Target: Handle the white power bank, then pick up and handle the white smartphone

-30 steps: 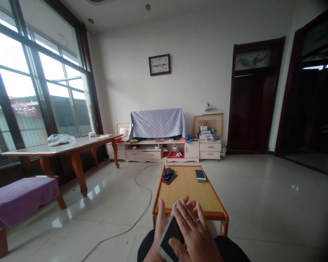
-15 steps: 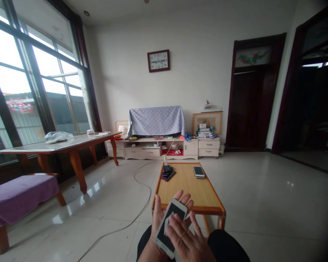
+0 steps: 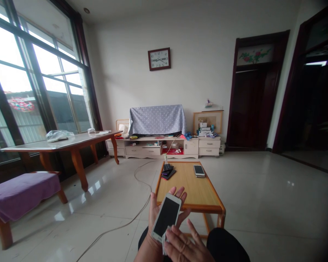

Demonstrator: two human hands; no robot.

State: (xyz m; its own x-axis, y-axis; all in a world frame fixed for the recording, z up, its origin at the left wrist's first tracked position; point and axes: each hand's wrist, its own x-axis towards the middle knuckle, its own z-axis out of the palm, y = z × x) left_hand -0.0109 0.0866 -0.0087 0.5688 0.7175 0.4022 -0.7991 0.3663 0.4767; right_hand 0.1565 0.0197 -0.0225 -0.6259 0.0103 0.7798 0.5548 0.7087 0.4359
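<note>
- Two hands are working low in the view, above the person's lap; everything else is sitting further off, so this goes from the left side of the room across to the right.
- Far left, a purple-covered bench (image 3: 22, 193) is standing by the window, with a long wooden table (image 3: 62, 143) behind it carrying a clear plastic bag (image 3: 56, 135).
- A pale cable (image 3: 131, 222) is trailing over the shiny floor toward the low tabletop (image 3: 192, 191).
- Left hand (image 3: 164, 209) is lying palm up with fingers spread, cradling a white phone (image 3: 166, 217) from underneath; the phone is resting face up, dark screen showing, tilted toward the tabletop's near edge.
- Right hand (image 3: 184, 245) is pressing a small white wipe (image 3: 165, 236) against the phone's lower end, fingers curled loosely over it.
- Judging by its look, the phone is stiff, light and smooth-glassed, so it is likely slippery and breakable if dropped; holding it by the long side edges, or flat in the palm as now, seems safest.
- Further along the tabletop, a stack of dark phones (image 3: 168, 171) is sitting at the far left corner and another pale phone (image 3: 199, 170) at the far right.
- Right side, dark doorways are standing open.
</note>
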